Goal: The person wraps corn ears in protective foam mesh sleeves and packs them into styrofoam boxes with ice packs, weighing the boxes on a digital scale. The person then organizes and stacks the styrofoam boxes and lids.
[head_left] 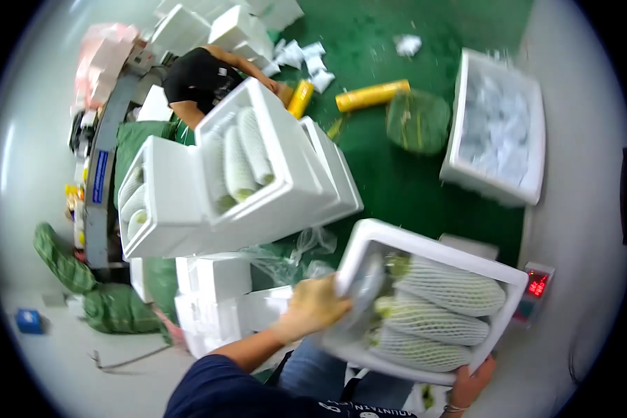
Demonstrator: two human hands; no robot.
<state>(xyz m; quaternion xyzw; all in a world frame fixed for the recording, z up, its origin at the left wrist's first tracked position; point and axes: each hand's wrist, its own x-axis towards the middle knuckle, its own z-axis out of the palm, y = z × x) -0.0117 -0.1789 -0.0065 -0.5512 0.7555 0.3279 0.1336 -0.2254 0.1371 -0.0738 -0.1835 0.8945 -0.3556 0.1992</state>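
Both hands hold a white foam box (435, 245), tilted toward me. My left hand (315, 306) is closed on its left wall, and my right hand (474, 382) grips its lower right corner. Inside lie long, pale-green pieces of produce (435, 320) in white foam net sleeves. Something clear, like a plastic bag or film (369, 289), sits at the box's left end. To the right, partly behind the box, is a scale with a red digital display (538, 283).
Stacked foam boxes (258, 209) with netted produce stand ahead left. A co-worker (202, 80) bends behind them. A foam box of white packs (498, 132) stands far right. Yellow rolls (373, 95), a green bundle (418, 122) and clear plastic (306, 247) lie on the green floor.
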